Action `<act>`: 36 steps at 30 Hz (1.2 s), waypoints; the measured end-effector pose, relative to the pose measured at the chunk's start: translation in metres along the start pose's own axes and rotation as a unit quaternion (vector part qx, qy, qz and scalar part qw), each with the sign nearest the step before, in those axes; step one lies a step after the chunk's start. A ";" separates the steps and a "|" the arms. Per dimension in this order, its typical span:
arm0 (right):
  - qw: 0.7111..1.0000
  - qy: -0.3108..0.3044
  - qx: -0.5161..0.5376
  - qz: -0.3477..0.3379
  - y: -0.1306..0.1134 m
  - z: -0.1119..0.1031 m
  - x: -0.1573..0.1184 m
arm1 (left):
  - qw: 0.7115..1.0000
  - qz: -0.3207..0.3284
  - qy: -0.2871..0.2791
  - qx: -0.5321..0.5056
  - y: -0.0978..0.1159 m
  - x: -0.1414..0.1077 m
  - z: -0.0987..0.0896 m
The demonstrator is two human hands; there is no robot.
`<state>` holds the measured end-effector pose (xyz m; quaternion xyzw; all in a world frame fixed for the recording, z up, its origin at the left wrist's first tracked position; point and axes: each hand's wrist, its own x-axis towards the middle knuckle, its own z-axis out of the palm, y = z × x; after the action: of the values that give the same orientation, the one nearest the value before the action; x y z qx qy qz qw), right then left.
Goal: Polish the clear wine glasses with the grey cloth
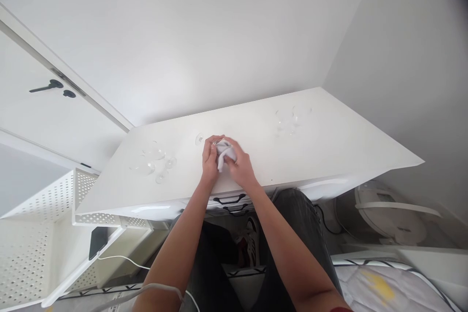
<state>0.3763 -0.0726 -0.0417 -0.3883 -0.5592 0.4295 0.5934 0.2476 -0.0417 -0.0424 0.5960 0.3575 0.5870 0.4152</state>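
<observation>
Over the middle of the white cabinet top, my left hand (pixel 209 158) wraps round a clear stemmed glass (pixel 199 139), whose round foot sticks out to the left. My right hand (pixel 241 165) is closed on a light grey cloth (pixel 225 152), which is bunched at the bowl of the glass. The hands and cloth hide most of the glass. Several clear glasses (pixel 146 168) lie or stand at the left part of the top. More clear glasses (pixel 295 116) are at the right part, faint against the white surface.
The white cabinet top (pixel 329 141) meets a wall at its back. A perforated white shelf (pixel 62 243) holding a phone (pixel 98 243) is at lower left. A round appliance (pixel 387 214) stands at lower right. A white cable (pixel 124 257) hangs near my left arm.
</observation>
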 end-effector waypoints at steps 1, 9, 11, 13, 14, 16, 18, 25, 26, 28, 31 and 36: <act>0.995 0.034 0.080 0.041 0.002 0.000 0.001 | 1.000 0.015 -0.008 0.003 0.002 0.000 0.001; 0.994 -0.027 0.083 0.071 -0.005 -0.031 0.003 | 0.998 0.037 -0.019 0.052 0.000 0.000 0.000; 0.997 -0.070 -0.043 0.005 -0.010 -0.034 0.001 | 0.999 0.016 0.005 0.051 -0.005 0.001 -0.001; 0.991 -0.096 -0.090 -0.029 -0.012 -0.032 0.000 | 0.997 0.013 0.018 0.073 -0.006 0.001 -0.001; 0.993 -0.086 -0.077 -0.027 -0.012 -0.030 0.000 | 0.996 0.018 0.018 0.086 -0.005 0.000 -0.001; 1.000 -0.023 0.018 0.013 -0.009 -0.025 0.001 | 0.994 0.040 0.000 0.098 0.000 -0.001 0.001; 0.983 0.021 0.163 0.077 -0.005 -0.023 0.003 | 0.993 0.065 -0.030 0.093 0.006 -0.003 0.003; 0.997 -0.065 0.032 0.016 -0.009 -0.036 0.003 | 0.995 0.044 -0.020 0.088 0.002 -0.003 0.002; 0.996 -0.081 -0.035 -0.022 -0.010 -0.037 0.002 | 0.996 0.031 -0.012 0.085 0.000 -0.003 0.002; 0.983 -0.111 -0.124 -0.078 -0.010 -0.036 0.001 | 0.996 0.013 -0.001 0.085 -0.003 -0.002 0.000; 0.986 -0.080 -0.128 -0.074 -0.007 -0.029 0.001 | 0.996 0.005 -0.003 0.083 -0.004 -0.001 -0.001; 0.985 0.065 0.142 0.075 0.000 -0.022 0.006 | 0.994 0.056 -0.051 0.077 0.003 -0.001 0.002</act>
<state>0.3982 -0.0668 -0.0418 -0.3680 -0.4216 0.5219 0.6438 0.2498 -0.0442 -0.0398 0.6748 0.3458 0.5486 0.3521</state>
